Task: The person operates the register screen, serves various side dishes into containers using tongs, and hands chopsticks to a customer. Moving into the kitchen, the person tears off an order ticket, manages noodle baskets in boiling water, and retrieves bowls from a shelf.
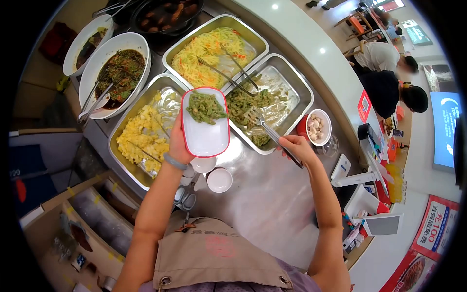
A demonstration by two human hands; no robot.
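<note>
We see the white plate with red rim (pixel 206 140) near the middle of the view, a little toward 10 o'clock. The left hand (pixel 179 142) is gripping it at its 8 o'clock edge; the fingers below are mostly hidden from us. The right hand (pixel 297 148) is closed around the handle of the metal tongs (pixel 273 133), whose head is over the green food in the steel tray (pixel 305 83), between 1 and 2 o'clock.

We judge the plate to be stiff and rather light, and its smooth rim could become slippery with oil. The green portion (pixel 206 107) at its 12 o'clock end looks soft and moist, so it may slide if the plate is tilted. We would hold the long side, with fingers underneath for support, and keep the thumb away from the food. The tongs seem stiff, and are best taken at the far end of the handle.

About writing, on the red and white poster (pixel 434 228) toward 4 o'clock we can read "充100" and "当餐免费". The blue screen (pixel 446 124) at 3 o'clock carries lines too small for us, and the pink print on the apron (pixel 220 247) at 6 o'clock is too blurred to read
</note>
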